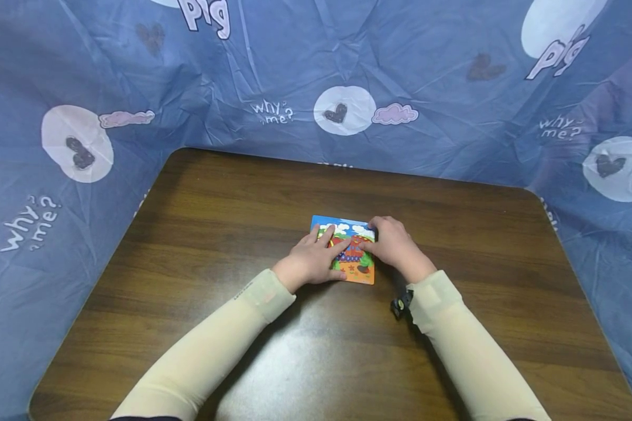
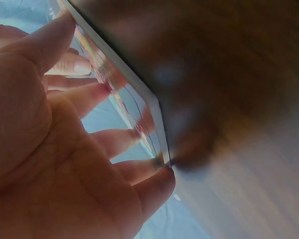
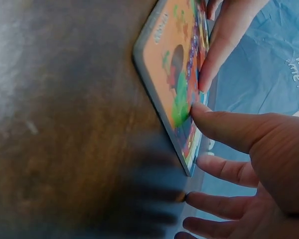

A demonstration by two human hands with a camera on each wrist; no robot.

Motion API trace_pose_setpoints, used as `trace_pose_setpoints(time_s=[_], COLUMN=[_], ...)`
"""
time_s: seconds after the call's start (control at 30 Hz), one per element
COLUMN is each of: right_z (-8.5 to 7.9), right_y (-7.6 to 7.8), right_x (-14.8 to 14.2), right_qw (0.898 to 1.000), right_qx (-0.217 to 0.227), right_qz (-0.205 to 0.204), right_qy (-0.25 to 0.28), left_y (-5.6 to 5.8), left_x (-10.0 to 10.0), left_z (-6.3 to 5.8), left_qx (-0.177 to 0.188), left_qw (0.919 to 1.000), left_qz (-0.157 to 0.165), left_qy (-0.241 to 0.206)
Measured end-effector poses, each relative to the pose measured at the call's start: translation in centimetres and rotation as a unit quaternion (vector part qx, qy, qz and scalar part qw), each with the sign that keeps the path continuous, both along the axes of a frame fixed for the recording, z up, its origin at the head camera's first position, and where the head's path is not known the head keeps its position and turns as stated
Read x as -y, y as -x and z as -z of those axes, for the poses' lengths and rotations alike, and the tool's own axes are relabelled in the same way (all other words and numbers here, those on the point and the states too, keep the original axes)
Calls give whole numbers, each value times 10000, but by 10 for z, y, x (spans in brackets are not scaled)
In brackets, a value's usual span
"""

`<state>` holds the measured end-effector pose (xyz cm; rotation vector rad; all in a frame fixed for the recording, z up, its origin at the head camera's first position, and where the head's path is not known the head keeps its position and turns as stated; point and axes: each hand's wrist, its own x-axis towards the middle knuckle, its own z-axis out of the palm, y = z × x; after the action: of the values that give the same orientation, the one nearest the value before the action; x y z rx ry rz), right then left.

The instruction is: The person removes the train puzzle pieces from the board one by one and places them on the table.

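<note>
**Two hands on one picture board**

One picture board [image 1: 357, 271] lies near the middle of one brown wood-grain table [image 1: 189, 234]. Two hands are on it, one from each side, each arm in a pale sleeve. The left hand [image 1: 312, 263] rests over the board's left part, its fingers spread well apart, fingertips touching the printed face and the little finger at an edge. The right hand [image 1: 395, 242] sits at the far right corner: the thumb presses the face, the index finger, parted from it, is at the edge, and the other fingers reach beyond the board. One black device [image 1: 399, 305] shows at the right wrist.

The board's blue sky side points away from the person, its orange ground side towards them. Its far edge runs about parallel to the table's far edge. The outline looks nearly square, so I cannot tell a long axis.

Pale print at the board's near right corner is too blurred to read, as are the dark letters on the left sleeve [image 1: 205, 345]. The blue backdrop [image 1: 284, 70] reads "why me?" three times and "pig" twice.
</note>
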<state>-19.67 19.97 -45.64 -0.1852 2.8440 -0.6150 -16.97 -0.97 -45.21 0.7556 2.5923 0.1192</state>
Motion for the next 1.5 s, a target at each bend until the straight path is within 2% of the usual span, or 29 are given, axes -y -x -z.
trace_pose_setpoints(time_s=[0.13,0.27,0.4,0.67,1.03,1.27,1.5], right_z=[-1,-2,-3,-4,-1,-4,-11], right_y=[3,4,4,4,6,5,3], right_x=[0,0,0,-1,-6,-15,-35], right_qw=[9996,9991,9989,9956,9810,9679,9569], right_qx=[260,337,193,-175,-545,-269,-147], right_qz=[57,107,187,443,526,822,1150], right_qy=[114,231,389,812,1785,2361,2664], left_y=[0,0,-1,0,0,1,0], left_x=[0,-1,-1,-1,-1,-1,1], left_z=[2,3,3,1,0,1,0], left_qx=[-52,-27,23,-29,-30,-25,-33], left_qw=[10000,10000,9999,10000,10000,9999,10000], left_qz=[54,18,-54,14,0,24,18], left_qy=[19,-32,-102,-27,-75,-101,-50])
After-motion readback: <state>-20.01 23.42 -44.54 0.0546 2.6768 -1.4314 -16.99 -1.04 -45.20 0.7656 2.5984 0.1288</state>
